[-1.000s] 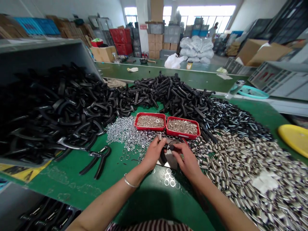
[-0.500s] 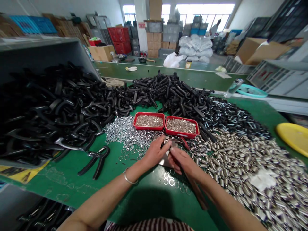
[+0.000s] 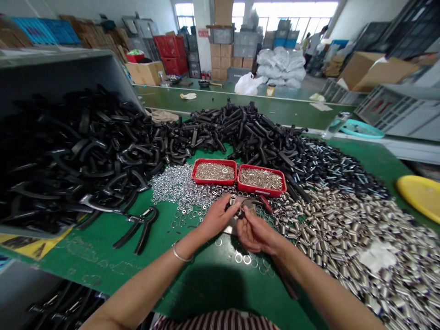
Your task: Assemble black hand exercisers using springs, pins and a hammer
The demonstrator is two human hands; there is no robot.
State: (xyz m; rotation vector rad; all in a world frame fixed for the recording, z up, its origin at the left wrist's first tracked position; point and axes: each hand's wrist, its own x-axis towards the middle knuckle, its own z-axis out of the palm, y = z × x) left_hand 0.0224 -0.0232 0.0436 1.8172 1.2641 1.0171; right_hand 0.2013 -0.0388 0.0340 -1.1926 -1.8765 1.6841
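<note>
My left hand [image 3: 217, 216] is closed around a small shiny metal sleeve [image 3: 233, 200], which shows at its fingertips. Close beside it, my right hand [image 3: 256, 233] has its fingers pinched together at the sleeve's side; whatever they hold is too small to name. Just beyond the hands lies a curved metal tool with a red handle [image 3: 265, 203], partly covered. A metal plate [image 3: 231, 228] shows beneath the hands. Thin metal rings [image 3: 246, 260] lie on the green table in front of them. A brown strip [image 3: 288, 282] is partly hidden under my right forearm.
Two red trays, a left one [image 3: 215, 182] and a right one [image 3: 263, 191], hold tiny metal parts. Black handles [image 3: 240, 123] are heaped behind and left. Metal sleeves [image 3: 330, 229] pile up at right. An assembled hand grip [image 3: 139, 227] lies at left; a yellow lid [image 3: 421, 195] sits far right.
My left hand has shifted slightly left with the sleeve. The right fingers have curled in and turned, and a small gap has opened between the hands.
</note>
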